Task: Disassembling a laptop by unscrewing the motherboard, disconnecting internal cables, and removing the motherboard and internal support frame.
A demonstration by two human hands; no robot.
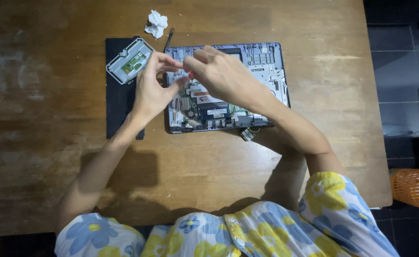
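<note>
An opened laptop base (pixel 266 66) lies on the wooden table (pixel 52 143), its circuit board and silver frame exposed. My left hand (pixel 152 90) and my right hand (pixel 219 74) meet above the base's left half, fingertips pinched together around a small reddish item (pixel 190 74). Which hand grips it I cannot tell. My hands hide part of the board beneath them.
A black panel (pixel 116 104) lies left of the base, with a grey rectangular part (pixel 130 61) resting on its top end. A crumpled white tissue (pixel 157 24) and a thin dark tool (pixel 169 38) sit behind. An orange basket (pixel 412 188) stands on the tiled floor at right.
</note>
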